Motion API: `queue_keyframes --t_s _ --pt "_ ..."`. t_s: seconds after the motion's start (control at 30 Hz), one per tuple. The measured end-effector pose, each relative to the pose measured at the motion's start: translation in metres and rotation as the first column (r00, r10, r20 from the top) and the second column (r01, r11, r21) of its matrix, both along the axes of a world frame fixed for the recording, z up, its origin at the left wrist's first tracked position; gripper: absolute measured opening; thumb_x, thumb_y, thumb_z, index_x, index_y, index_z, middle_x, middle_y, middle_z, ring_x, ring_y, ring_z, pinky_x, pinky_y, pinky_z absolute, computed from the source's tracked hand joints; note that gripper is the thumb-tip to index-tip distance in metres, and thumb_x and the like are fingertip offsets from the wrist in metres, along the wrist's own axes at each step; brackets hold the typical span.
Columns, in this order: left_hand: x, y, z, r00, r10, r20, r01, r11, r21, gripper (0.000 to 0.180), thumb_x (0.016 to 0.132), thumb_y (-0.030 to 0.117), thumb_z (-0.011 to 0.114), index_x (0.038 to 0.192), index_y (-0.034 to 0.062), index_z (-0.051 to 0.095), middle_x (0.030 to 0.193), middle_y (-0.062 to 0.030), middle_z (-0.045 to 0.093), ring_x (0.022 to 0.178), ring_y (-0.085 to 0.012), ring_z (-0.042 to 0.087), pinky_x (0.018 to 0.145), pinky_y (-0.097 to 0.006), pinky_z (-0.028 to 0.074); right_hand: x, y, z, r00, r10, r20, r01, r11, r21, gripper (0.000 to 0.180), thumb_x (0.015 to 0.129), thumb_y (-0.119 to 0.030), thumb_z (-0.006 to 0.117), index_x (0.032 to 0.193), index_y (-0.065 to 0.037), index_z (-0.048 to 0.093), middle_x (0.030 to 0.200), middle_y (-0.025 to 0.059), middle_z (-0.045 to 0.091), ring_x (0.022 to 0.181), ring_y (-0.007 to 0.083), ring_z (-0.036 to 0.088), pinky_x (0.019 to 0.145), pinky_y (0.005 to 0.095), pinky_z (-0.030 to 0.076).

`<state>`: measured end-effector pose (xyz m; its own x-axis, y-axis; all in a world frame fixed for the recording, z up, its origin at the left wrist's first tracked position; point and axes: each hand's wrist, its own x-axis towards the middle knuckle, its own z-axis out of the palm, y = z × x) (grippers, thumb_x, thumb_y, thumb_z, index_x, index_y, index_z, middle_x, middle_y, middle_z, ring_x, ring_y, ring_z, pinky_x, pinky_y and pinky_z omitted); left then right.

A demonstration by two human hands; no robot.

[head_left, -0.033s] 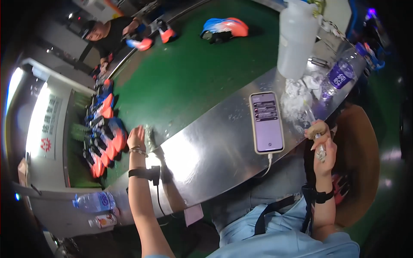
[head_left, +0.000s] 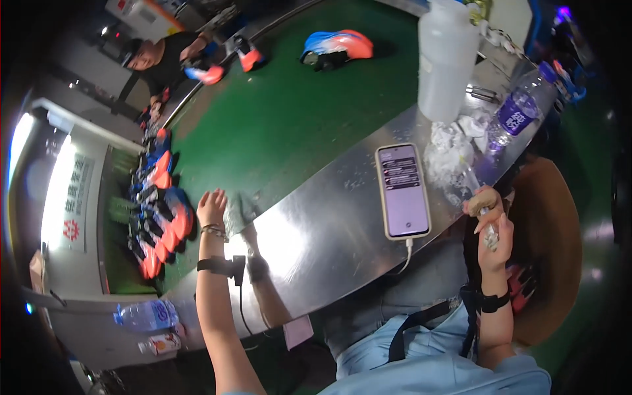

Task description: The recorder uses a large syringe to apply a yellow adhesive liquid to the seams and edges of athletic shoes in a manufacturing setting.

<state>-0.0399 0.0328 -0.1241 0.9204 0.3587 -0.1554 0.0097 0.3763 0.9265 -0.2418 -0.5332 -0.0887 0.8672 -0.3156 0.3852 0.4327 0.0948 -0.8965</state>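
Note:
My left hand (head_left: 211, 209) reaches over the near edge of the green belt (head_left: 263, 131), fingers stretched out and holding nothing. Closest to it on the left stand several shoes (head_left: 179, 220) in orange, blue and black, lined up side by side. My right hand (head_left: 500, 249) is closed at the bench's right edge, around a small tool (head_left: 485, 210) with a pale shaft; its exact kind is hard to make out. A tan rounded piece (head_left: 486, 196) shows at the fingers. Crumpled white tissue (head_left: 447, 158) lies just beyond this hand.
A charging phone (head_left: 403, 191) lies on the metal bench (head_left: 316, 250). A tall white bottle (head_left: 447, 66) and a purple-labelled bottle (head_left: 517, 115) stand behind it. Another shoe (head_left: 339, 49) sits far along the belt. Across it, a person (head_left: 164, 59) handles a shoe. Two bottles lie lower left.
The view has shifted slightly. My left hand sits a little further right and its fingers look more spread. My right hand keeps its grip. The person across has moved the shoe slightly.

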Motion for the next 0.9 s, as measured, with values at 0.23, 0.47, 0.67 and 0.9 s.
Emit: queue_keyframes --t_s 0.23,0.47,0.67,0.9 --pt "0.160 -0.202 0.051 0.828 -0.559 -0.029 -0.216 -0.366 0.905 0.051 0.070 0.011 0.063 0.118 0.0133 0.047 0.116 -0.0108 0.055 0.109 -0.0312 0.050 0.096 -0.042 0.038 -0.020 -0.021 0.001 0.994 0.097 -0.056 -0.089 0.988 0.123 0.060 0.089 -0.044 0.033 0.057 0.002 0.056 0.106 0.0249 0.046 0.087 0.0307 0.057 0.081 0.0388 0.043" --pt "0.242 -0.431 0.062 0.775 -0.605 -0.183 -0.514 -0.772 0.374 0.044 0.080 0.016 0.053 0.123 0.0204 0.047 0.128 -0.0025 0.045 0.125 -0.0200 0.035 0.107 -0.040 0.024 -0.012 -0.039 0.013 0.954 0.282 -0.102 -0.231 0.908 0.350 0.060 0.086 -0.051 0.040 0.061 -0.002 0.063 0.102 0.0228 0.049 0.086 0.0331 0.058 0.078 0.0402 0.046" --pt "0.262 -0.453 0.021 0.731 -0.638 -0.240 -0.585 -0.768 0.261 0.034 0.080 0.016 0.053 0.114 0.0152 0.053 0.115 -0.0049 0.055 0.112 -0.0215 0.048 0.095 -0.038 0.037 -0.001 -0.048 0.010 0.906 0.351 -0.238 -0.308 0.930 0.201 0.052 0.086 -0.046 0.041 0.066 -0.004 0.063 0.106 0.0234 0.050 0.091 0.0330 0.058 0.080 0.0399 0.046" --pt "0.219 -0.416 0.097 0.818 -0.499 -0.287 -0.379 -0.842 0.383 0.022 0.079 0.018 0.056 0.099 0.0097 0.055 0.094 -0.0075 0.064 0.092 -0.0244 0.060 0.075 -0.037 0.047 -0.022 -0.044 0.025 0.921 0.319 -0.224 -0.286 0.943 0.171 0.045 0.086 -0.037 0.040 0.065 -0.004 0.062 0.107 0.0234 0.051 0.088 0.0293 0.058 0.079 0.0357 0.045"
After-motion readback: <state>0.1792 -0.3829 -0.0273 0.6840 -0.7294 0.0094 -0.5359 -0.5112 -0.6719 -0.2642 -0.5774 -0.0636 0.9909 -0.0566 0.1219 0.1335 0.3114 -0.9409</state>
